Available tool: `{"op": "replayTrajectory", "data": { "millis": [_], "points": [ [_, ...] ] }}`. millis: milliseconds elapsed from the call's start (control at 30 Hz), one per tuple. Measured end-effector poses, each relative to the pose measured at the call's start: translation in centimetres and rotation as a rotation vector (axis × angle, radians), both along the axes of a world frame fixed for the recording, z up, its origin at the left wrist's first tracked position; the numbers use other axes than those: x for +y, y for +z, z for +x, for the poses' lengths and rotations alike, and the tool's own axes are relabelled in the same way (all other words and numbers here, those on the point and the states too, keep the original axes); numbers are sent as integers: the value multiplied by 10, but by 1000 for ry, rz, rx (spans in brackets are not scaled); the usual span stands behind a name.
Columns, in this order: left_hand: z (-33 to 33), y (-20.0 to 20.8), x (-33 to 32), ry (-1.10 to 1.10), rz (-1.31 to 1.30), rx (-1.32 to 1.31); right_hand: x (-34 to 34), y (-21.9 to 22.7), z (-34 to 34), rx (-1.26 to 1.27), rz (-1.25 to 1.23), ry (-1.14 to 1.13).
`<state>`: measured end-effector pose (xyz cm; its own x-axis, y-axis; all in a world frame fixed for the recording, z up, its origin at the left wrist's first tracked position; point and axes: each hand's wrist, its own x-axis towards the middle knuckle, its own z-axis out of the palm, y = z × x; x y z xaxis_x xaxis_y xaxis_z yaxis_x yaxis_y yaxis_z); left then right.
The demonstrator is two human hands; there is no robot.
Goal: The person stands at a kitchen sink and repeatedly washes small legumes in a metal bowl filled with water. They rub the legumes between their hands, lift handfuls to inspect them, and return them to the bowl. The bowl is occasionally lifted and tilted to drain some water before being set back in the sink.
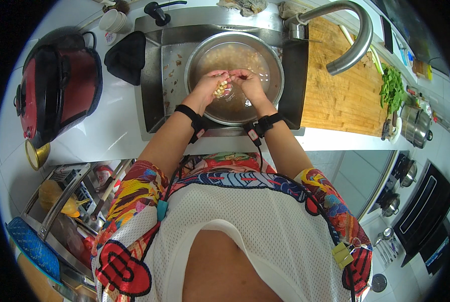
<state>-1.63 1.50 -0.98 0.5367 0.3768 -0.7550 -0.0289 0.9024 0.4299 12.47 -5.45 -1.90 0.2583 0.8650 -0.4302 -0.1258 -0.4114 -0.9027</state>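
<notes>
A wide steel basin (191, 95) of cloudy brownish water stands in the sink. Pale peanuts (237, 54) lie under the water, mostly toward its far side. Over the basin, my left hand (208, 86) is cupped round a small heap of peanuts (221, 89), some pale and some pinkish. My right hand (251, 84) meets it at the fingertips, thumb and fingers pinched together. Whatever sits in that pinch is too small to make out. Both wrists wear black straps.
Brown skin scraps (170, 75) dot the sink floor (172, 95). A curved faucet (353, 15) arches over the wooden board (335, 90) at right, with leafy greens (392, 88) along its far edge. Left of the sink are a black cloth (126, 58) and a red cooker (59, 90).
</notes>
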Motion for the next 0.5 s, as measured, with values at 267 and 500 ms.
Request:
{"op": "replayTrajectory", "data": {
  "millis": [267,500],
  "points": [
    [0,0,-1,-29,15,57,0,-3,-4,-4,56,14],
    [2,-2,-5,-46,28,84,0,-4,-7,-128,-11,45]
  ]
}}
